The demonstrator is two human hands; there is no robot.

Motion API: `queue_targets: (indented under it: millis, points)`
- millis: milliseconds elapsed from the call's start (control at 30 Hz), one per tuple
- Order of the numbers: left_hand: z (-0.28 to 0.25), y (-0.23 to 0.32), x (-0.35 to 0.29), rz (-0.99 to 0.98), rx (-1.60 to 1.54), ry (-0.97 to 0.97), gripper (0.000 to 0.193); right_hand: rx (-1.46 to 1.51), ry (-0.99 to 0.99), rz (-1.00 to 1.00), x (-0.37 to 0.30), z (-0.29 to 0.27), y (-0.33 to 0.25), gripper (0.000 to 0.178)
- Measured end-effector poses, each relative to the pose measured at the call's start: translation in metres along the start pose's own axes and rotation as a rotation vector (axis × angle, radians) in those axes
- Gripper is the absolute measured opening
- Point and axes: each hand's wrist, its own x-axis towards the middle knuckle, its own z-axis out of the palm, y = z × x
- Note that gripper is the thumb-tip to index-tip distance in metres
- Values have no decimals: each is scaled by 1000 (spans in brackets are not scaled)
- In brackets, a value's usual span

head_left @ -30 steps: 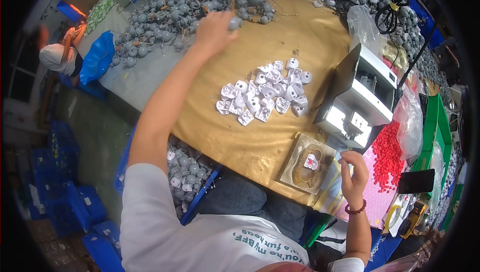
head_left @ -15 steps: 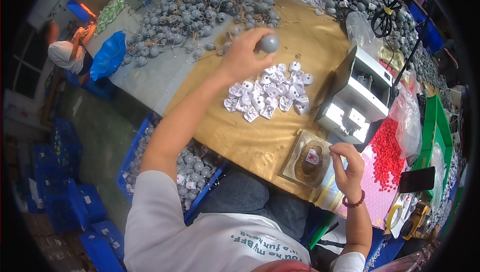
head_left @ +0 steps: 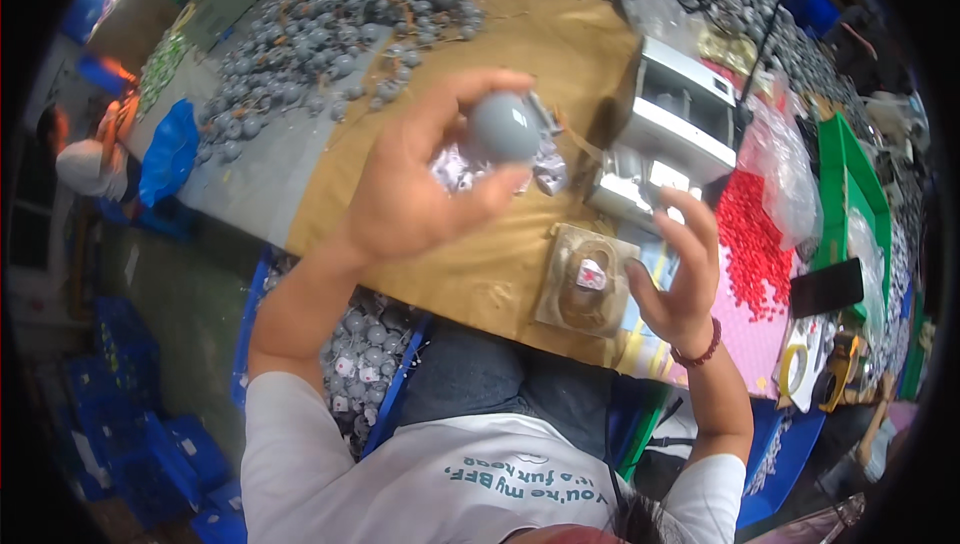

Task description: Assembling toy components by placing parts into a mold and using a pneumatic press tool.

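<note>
A smooth grey ball (head_left: 503,128) sits between the thumb and fingers of my left hand (head_left: 405,179), raised above the table. Something thin sticks out behind the ball, too blurred to make out. Partly covered by that hand is a heap of small white plastic parts (head_left: 456,170). My right hand (head_left: 682,279) has its thumb and fingers apart and nothing in them. Just left of it lies a square fixture block (head_left: 557,312) with an oval hollow, where a small white part with a red mark (head_left: 591,274) rests.
A white boxy machine (head_left: 690,94) stands beyond the fixture. Many grey balls with wires (head_left: 300,49) cover the far left of the table. To the right are red pieces (head_left: 745,244), a green tray (head_left: 835,184) and a phone (head_left: 827,287). A blue bin of balls (head_left: 365,344) stands below the table edge.
My left hand has brought the grey ball nearer to me. My right hand has spread its fingers beside the fixture. The whole view has shifted, so the table's things appear farther left.
</note>
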Motion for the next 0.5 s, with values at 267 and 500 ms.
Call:
queue_targets:
  millis: [267,500]
  points:
    - [67,-18,-50,-50,-420,-292,59,1197,-339,740,-17,7,-5,37]
    - [125,-45,-113,-677,-771,-154,50,757,-387,834,-54,0,-14,17]
